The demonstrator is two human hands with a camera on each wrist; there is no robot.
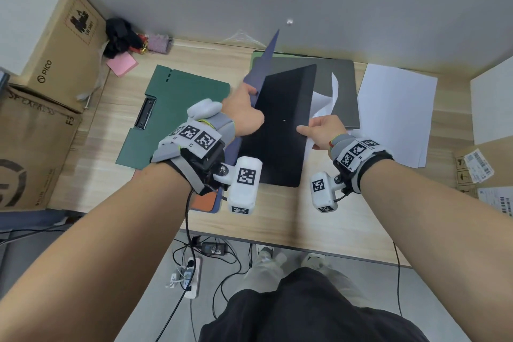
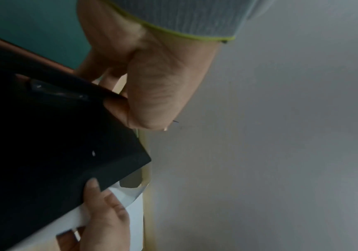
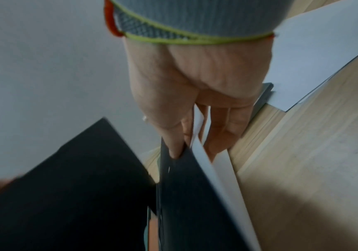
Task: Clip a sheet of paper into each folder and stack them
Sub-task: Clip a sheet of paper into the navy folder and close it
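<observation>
A black folder (image 1: 280, 125) is held tilted above the desk between both hands. My left hand (image 1: 251, 108) grips its left edge, where a blue-purple cover (image 1: 263, 64) stands up. In the left wrist view the left hand (image 2: 128, 108) clamps the black folder (image 2: 44, 144) near a metal clip (image 2: 59, 91). My right hand (image 1: 305, 129) pinches the folder's right edge together with a curled white sheet (image 1: 324, 103). In the right wrist view the thumb presses the dark cover (image 3: 195, 195) and the fingers lie behind the white sheet (image 3: 216, 178).
An open green folder (image 1: 172, 116) with a clip lies at the left. A grey folder (image 1: 338, 78) rests on a green one at the back. Loose white paper (image 1: 397, 108) lies on the right, an orange folder (image 1: 205, 201) under my left wrist. Cardboard boxes (image 1: 50, 64) flank the desk.
</observation>
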